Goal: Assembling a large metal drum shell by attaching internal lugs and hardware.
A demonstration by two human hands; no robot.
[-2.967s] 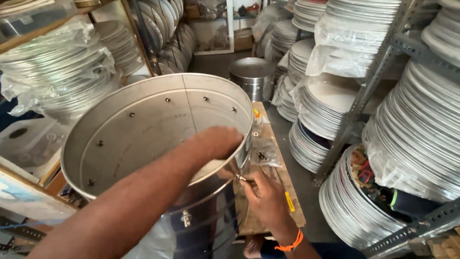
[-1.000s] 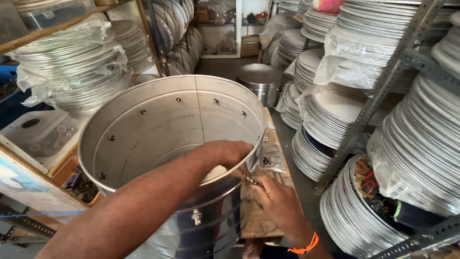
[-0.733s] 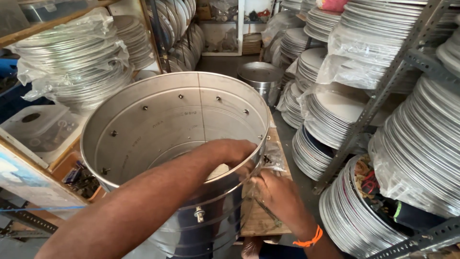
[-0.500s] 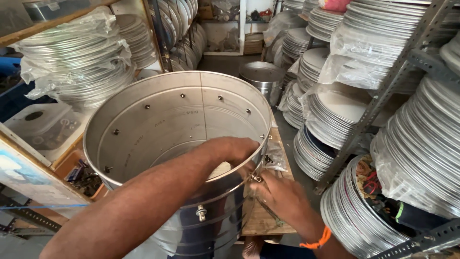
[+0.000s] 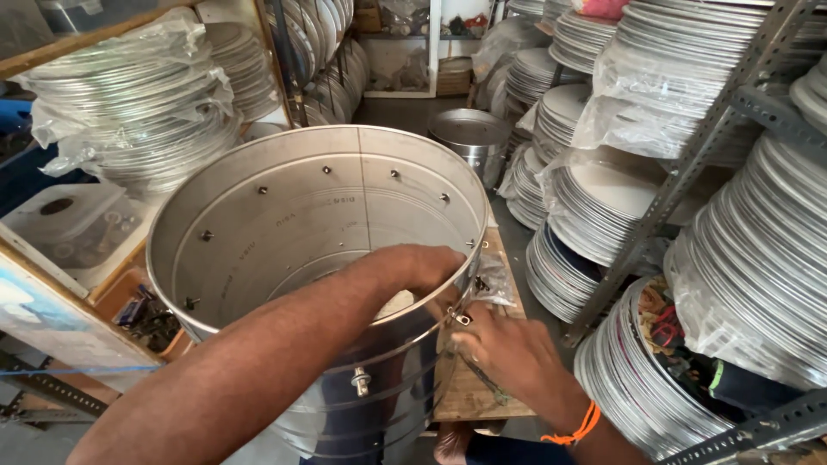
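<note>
While the large steel drum (image 5: 284,232) stands upright at the centre of the head view, the left hand (image 5: 422,269) reaches over its near rim and sits inside, against the inner wall at the right side. That hand is curled, fingers bent downward behind the rim; what it presses or grips there is hidden, so its hold cannot be told. The right hand (image 5: 508,353) works outside the drum at the same spot on the wall, closed around a slim dark tool (image 5: 482,379) whose shaft runs down and to the right beneath the palm. A small metal fitting (image 5: 461,317) sits on the outer wall just below the rim, right at the fingertips. An orange band (image 5: 575,428) circles the right wrist.

Several bolts stud the drum's inner wall in a ring below the rim, and one bolt head (image 5: 359,380) projects from the outer wall lower down. The drum rests beside a wooden board (image 5: 472,400), on which a clear plastic bag (image 5: 495,288) lies near the rim.

Stacks of steel plates (image 5: 594,207) fill the metal racks to the right, some wrapped in plastic. More wrapped plates (image 5: 129,112) sit on the shelf at left. A smaller lidded steel pot (image 5: 469,138) stands on the floor beyond the drum.
</note>
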